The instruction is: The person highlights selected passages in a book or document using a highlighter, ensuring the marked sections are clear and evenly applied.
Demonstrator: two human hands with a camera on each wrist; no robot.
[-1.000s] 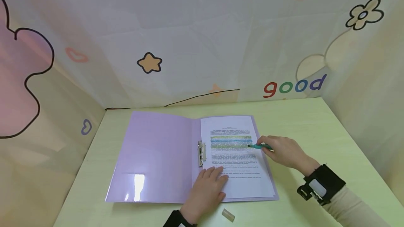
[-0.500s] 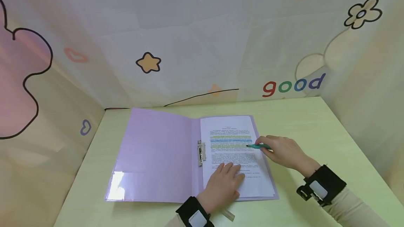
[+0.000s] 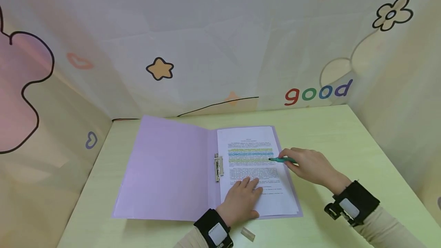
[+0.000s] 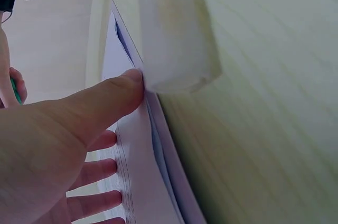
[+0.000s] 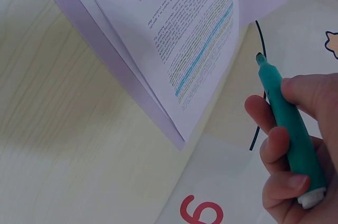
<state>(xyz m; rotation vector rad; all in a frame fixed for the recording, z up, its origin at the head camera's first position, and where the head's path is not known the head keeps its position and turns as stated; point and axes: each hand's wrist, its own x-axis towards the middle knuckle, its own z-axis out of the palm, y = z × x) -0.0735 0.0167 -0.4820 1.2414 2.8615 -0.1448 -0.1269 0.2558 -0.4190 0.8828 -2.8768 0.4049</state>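
A green highlighter (image 3: 283,159) is held by my right hand (image 3: 311,165), its uncapped tip over the right part of the printed page (image 3: 248,135). The right wrist view shows the thumb and curled fingers round the highlighter (image 5: 290,123). Yellow, blue and greenish bands mark several lines of print. My left hand (image 3: 240,201) rests on the lower page with its fingers spread. In the left wrist view its thumb lies at the paper's bottom edge. The sheets lie in an open purple folder (image 3: 165,171), beside its metal clip (image 3: 218,167).
A small translucent cap (image 3: 248,234) lies on the light wood table (image 3: 330,133), just in front of the folder; the left wrist view shows the cap (image 4: 177,34) near the left thumb. A printed cloth wall (image 3: 206,49) stands behind and at both sides.
My left hand has slid right across the lower page, then settled with its thumb lower. The folder's left cover has lifted slightly. My right hand with the highlighter has barely shifted.
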